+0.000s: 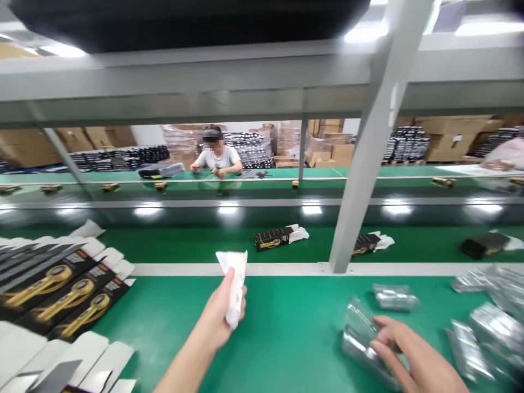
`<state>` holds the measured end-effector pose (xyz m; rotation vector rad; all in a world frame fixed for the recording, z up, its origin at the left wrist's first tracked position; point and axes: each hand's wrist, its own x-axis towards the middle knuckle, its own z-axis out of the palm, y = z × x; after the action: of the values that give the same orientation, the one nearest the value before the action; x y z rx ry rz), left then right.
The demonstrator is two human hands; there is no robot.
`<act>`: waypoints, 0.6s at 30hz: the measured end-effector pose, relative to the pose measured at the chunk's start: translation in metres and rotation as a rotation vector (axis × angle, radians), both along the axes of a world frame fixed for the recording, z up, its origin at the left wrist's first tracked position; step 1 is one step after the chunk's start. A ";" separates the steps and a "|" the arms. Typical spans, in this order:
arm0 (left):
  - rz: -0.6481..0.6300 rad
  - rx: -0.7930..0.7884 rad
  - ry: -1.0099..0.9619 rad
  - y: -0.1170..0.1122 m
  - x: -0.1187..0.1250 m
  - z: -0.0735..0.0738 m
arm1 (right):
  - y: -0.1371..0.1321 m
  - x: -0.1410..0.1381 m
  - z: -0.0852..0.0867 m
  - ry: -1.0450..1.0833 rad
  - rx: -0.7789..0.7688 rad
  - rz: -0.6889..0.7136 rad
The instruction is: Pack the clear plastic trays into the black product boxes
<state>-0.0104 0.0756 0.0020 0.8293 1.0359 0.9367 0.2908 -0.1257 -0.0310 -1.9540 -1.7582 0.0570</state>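
Observation:
My left hand [225, 311] is closed around a folded white paper packet [235, 289], held upright over the green bench near its far rail. What the paper contains, if anything, is hidden. At the lower right, my right hand [405, 349] pinches a clear plastic bag [364, 338] with a shiny silvery thing inside. Motion blurs this bag, so its contents cannot be named. Just beyond it lies another silvery bagged item [395, 297]. To the right is a pile of similar clear bags [497, 322].
Black printed boxes [69, 289] with open white flaps stand in rows at left. Beyond the rail, a green conveyor [196, 245] carries a black box [280, 237] with white paper protruding. A slanted metal post [364, 147] rises at right. A co-worker [216, 155] sits across.

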 end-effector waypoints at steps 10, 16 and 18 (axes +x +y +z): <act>0.088 -0.300 -0.260 -0.082 0.019 0.000 | -0.003 0.017 0.000 0.023 0.012 -0.118; -0.175 -0.184 -0.242 -0.081 0.014 -0.017 | -0.001 -0.001 0.019 0.075 0.012 -0.182; -0.203 -0.175 -0.286 -0.076 0.012 -0.026 | -0.002 -0.006 0.027 0.072 0.010 -0.210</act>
<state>0.0021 -0.0004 -0.0241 0.6210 0.7576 0.7541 0.2852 -0.1278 -0.0043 -2.0910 -1.4974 0.0460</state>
